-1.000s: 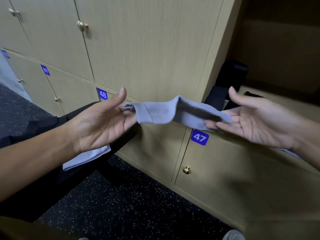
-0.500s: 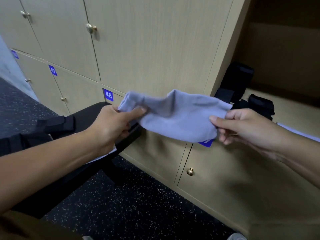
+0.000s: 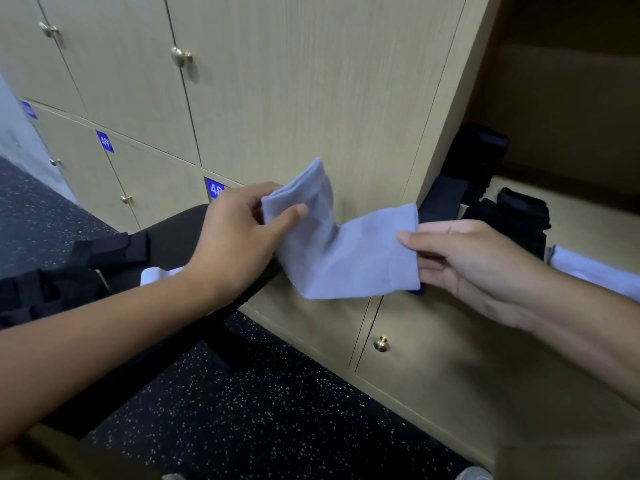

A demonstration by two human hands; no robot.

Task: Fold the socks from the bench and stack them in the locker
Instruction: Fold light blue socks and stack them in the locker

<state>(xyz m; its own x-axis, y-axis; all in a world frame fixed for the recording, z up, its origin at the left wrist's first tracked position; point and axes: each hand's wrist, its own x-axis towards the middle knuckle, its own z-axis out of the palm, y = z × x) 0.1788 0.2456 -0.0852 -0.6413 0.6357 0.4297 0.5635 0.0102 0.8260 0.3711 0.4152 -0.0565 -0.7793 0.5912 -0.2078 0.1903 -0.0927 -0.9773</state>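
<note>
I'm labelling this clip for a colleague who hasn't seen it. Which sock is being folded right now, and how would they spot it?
Start at the wall of tan lockers; in front of the closed doors both hands meet. The left hand and right hand each pinch one end of a pale blue-grey sock, bent in mid-air. Unlike the black socks lying inside the open locker, it is light-coloured and held up.

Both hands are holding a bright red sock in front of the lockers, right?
Not quite: the sock is pale blue-grey, not red. The head view shows the left hand and right hand each pinching one end of it in front of the lockers.
</note>
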